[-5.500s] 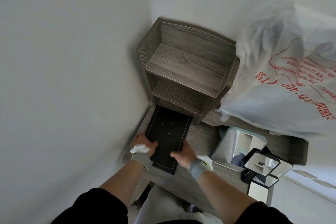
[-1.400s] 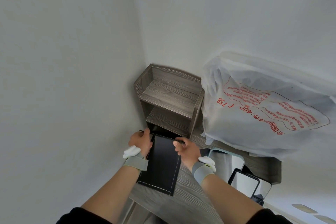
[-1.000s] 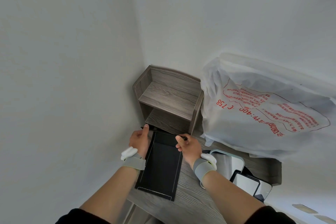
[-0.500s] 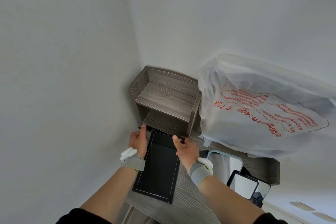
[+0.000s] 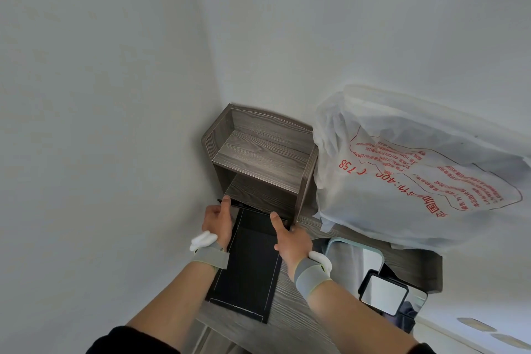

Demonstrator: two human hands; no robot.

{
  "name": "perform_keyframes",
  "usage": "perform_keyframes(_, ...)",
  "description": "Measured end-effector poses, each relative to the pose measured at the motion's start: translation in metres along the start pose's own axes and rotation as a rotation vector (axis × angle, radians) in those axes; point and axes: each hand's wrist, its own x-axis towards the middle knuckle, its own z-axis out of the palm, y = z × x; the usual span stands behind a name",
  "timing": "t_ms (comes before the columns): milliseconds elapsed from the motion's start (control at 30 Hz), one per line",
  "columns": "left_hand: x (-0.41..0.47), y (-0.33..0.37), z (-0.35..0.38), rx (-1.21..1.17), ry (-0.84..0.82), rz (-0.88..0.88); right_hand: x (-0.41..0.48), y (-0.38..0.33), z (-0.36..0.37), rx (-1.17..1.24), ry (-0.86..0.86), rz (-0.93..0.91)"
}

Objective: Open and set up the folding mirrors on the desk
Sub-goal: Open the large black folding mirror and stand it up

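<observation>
Both hands — left hand and right hand — pinch the far edge of the black folding mirror lying flat on the desk before the shelf — opening step; next, I'd judge, lift that flap upright.

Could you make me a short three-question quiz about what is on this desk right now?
1. True or false: both hands grip the far end of the black folding mirror.
2. What stands right of the wooden shelf? A) white plastic bag B) lamp C) monitor
3. Fill in: the light-framed mirror lies to the ____ of the right hand.

Key: 1 true, the left hand and right hand hold its far corners; 2 A, the white plastic bag; 3 right.
</observation>
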Motion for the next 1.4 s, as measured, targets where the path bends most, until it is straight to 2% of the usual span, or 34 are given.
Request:
perform_keyframes(233, 0.002, 0.002, 0.002, 0.035, 0.041, -0.026, -0.002, -0.003, -0.001, 0.100, 0.003, -0.046)
perform_keyframes(433, 0.004, 0.006, 0.004, 0.015, 0.010, -0.039, -0.003, -0.005, -0.006, 0.090, -0.026, -0.035)
perform_keyframes(633, 0.004, 0.007, 0.007, -0.009, 0.016, -0.021, 0.005, -0.002, -0.011, -0.035, -0.058, -0.047)
perform_keyframes(700, 0.003, 0.007, 0.007, -0.013, 0.022, -0.025, 0.006, -0.001, -0.010, 0.001, -0.050, -0.045)
perform_keyframes(967, 0.003, 0.007, 0.003, -0.020, -0.053, -0.017, 0.009, -0.004, -0.011, 0.056, -0.063, 0.017)
perform_keyframes(1067, 0.003, 0.007, 0.004, -0.023, -0.085, -0.056, 0.003, -0.007, -0.011, 0.172, -0.113, 0.054)
perform_keyframes(1267, 0.003, 0.006, 0.004, 0.012, -0.150, -0.060, -0.002, -0.011, -0.014, 0.150, -0.210, 0.137)
perform_keyframes(1400, 0.004, 0.005, 0.005, 0.034, -0.127, -0.004, 0.000, -0.007, -0.013, 0.073, -0.201, 0.090)
